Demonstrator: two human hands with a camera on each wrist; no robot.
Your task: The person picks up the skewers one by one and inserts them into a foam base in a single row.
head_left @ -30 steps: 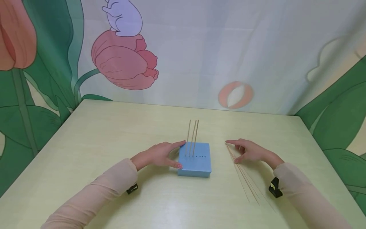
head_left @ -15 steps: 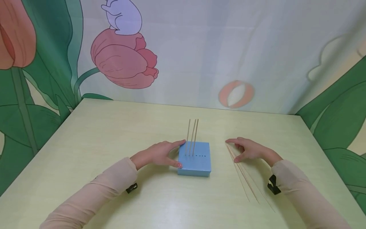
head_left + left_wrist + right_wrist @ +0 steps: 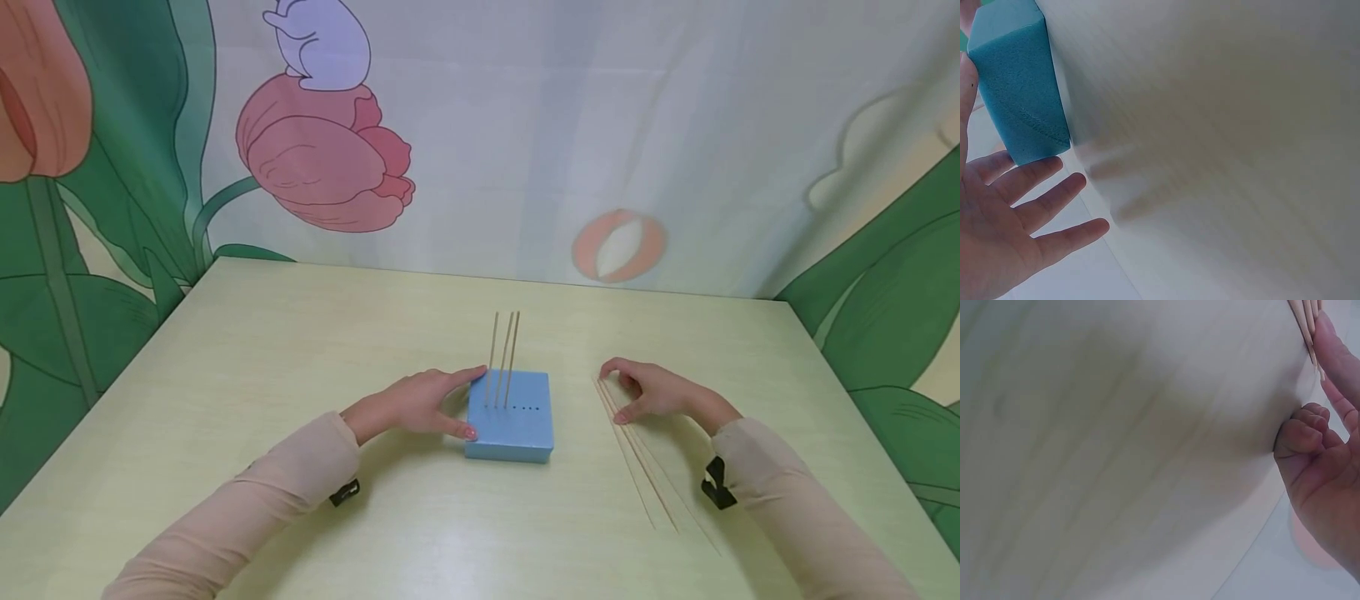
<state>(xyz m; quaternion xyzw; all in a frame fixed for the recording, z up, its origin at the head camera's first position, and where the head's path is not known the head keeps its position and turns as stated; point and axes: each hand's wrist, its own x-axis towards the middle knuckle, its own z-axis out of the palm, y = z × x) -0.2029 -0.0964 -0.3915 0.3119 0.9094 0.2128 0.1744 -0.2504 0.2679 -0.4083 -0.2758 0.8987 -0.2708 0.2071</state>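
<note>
Closest to the head camera, pale beige sleeves with black fittings below the cuffs. Next, toward the right, a few loose thin wooden sticks fanned out on the pale wood-grain table. At mid-table, a blue foam-like block, touched along its left side by the left hand, thumb and index spread wide to its near and far corners. Added by the left wrist view: the block's side face and the other fingers splayed straight. From the head alone: three upright sticks in the block, slightly tilted, with four dark holes continuing the row. Across from them, the right hand at the loose sticks' far ends, index bent, thumb on the shafts; pinch or mere contact, impossible to tell. Clear only from the right wrist: remaining fingers curled in, close against the tabletop. Farthest, a curtain printed with a pink tulip and an orange-and-white ball.
</note>
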